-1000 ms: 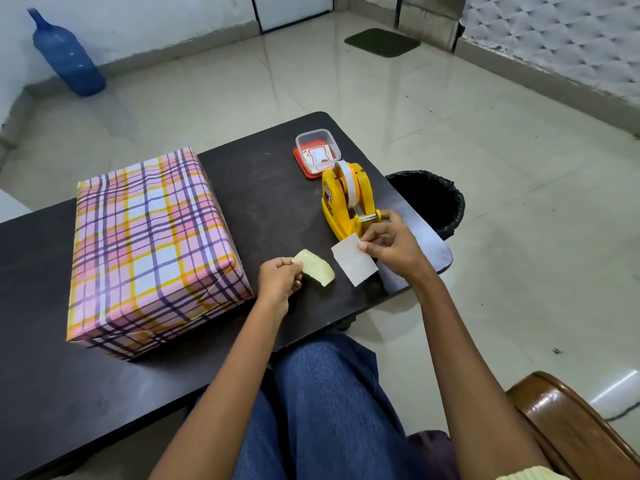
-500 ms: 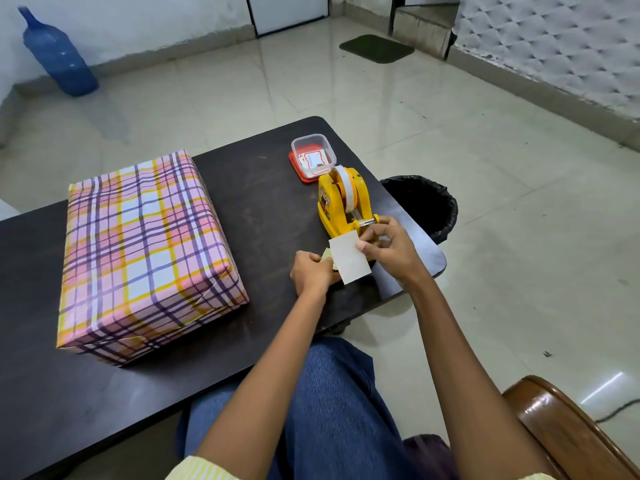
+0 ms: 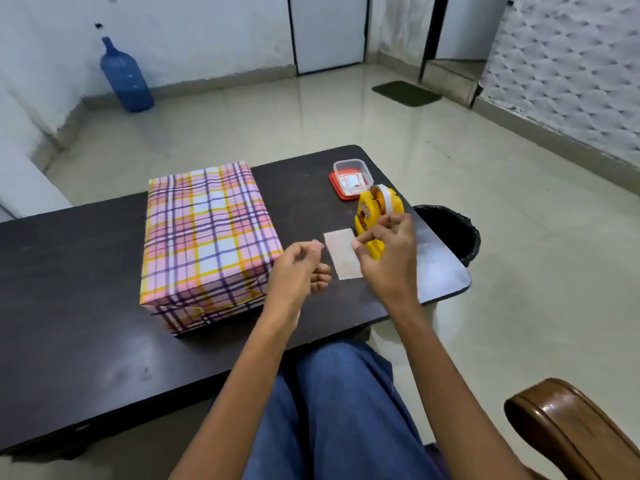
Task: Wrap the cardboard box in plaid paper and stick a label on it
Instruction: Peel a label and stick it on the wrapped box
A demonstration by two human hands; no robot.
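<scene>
The box wrapped in pink, yellow and purple plaid paper lies on the dark table, left of both hands. A white rectangular label hangs just above the table between the hands. My right hand pinches its right edge, in front of the yellow tape dispenser. My left hand has its fingers curled, and its thumb and forefinger pinch at the label's upper left corner. Whether anything else is in that hand is hidden.
A clear plastic tub on a red lid stands behind the dispenser near the table's far right corner. A black bin sits on the floor beside the table's right edge. A wooden chair arm is at lower right, a blue water bottle by the far wall.
Both hands have lifted and shifted slightly left with the label, which now lies flatter. The yellowish backing piece that the left hand held is no longer visible. The view has tilted up.
</scene>
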